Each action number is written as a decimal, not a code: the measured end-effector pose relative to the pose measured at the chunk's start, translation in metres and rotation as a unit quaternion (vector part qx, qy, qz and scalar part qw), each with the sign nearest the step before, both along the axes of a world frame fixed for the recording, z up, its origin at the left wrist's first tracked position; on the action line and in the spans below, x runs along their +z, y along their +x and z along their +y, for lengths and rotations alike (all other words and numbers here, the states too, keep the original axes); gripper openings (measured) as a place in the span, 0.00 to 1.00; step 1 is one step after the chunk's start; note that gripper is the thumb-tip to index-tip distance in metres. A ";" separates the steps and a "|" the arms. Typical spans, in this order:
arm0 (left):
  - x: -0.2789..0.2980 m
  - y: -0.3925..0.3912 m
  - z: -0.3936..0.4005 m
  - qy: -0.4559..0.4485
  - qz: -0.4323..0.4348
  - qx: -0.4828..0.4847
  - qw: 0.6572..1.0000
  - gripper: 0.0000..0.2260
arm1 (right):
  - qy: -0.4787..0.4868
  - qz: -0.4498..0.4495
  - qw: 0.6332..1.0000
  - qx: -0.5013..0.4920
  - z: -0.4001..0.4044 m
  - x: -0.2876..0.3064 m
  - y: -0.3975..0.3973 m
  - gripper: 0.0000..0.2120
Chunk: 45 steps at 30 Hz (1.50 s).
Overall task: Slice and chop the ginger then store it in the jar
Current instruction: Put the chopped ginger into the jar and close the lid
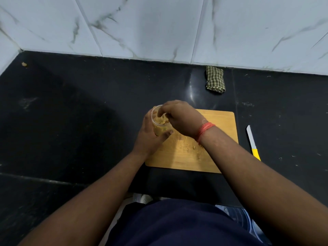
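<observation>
The left hand (149, 134) is gripping the small clear glass jar (159, 121) at the pale wooden cutting board's (218, 121) left edge. The right hand (179, 116) is arching over it, bunched fingertips dipping into its mouth above chopped yellow ginger (162, 122); whether they are pinching any is hidden.

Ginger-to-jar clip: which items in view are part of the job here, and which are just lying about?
In the job:
jar, gripped by left hand
chopped ginger in it
right hand, fingertips at its mouth
cutting board
knife, set down on the counter

Lying about:
checked cloth
small scrap in the far-left corner
</observation>
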<state>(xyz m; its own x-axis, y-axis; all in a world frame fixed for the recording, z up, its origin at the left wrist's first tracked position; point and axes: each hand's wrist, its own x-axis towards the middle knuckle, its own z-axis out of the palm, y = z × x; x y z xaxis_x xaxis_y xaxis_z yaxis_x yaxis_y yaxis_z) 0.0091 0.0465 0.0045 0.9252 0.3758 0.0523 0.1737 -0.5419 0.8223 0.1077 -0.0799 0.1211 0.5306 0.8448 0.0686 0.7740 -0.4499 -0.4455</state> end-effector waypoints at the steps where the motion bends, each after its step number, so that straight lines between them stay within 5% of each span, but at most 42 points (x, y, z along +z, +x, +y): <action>1: 0.000 0.000 0.000 0.000 0.000 0.000 1.000 0.45 | 0.008 -0.001 1.000 -0.007 -0.001 -0.001 0.000 0.15; 6: 0.002 -0.002 -0.002 -0.021 -0.013 0.014 1.000 0.45 | 0.167 0.103 0.962 -0.188 -0.040 -0.016 0.008 0.13; 10: 0.002 -0.003 -0.004 -0.024 -0.021 0.020 0.999 0.45 | 0.078 0.129 0.950 -0.274 -0.089 -0.049 0.012 0.12; 14: 0.000 -0.002 -0.004 -0.019 -0.019 0.020 0.999 0.45 | -0.110 0.099 0.958 -0.246 -0.116 -0.079 -0.004 0.12; 17: 0.001 -0.001 -0.004 -0.014 -0.020 0.016 1.000 0.43 | -0.156 0.052 0.961 -0.222 -0.112 -0.095 -0.026 0.12; 32: 0.002 -0.002 -0.004 -0.003 -0.015 0.019 1.000 0.44 | -0.078 -0.088 0.990 -0.081 -0.116 -0.115 -0.049 0.18; 45: 0.002 -0.002 -0.004 -0.006 -0.014 0.016 1.000 0.44 | -0.002 -0.052 0.997 -0.055 -0.119 -0.123 -0.038 0.14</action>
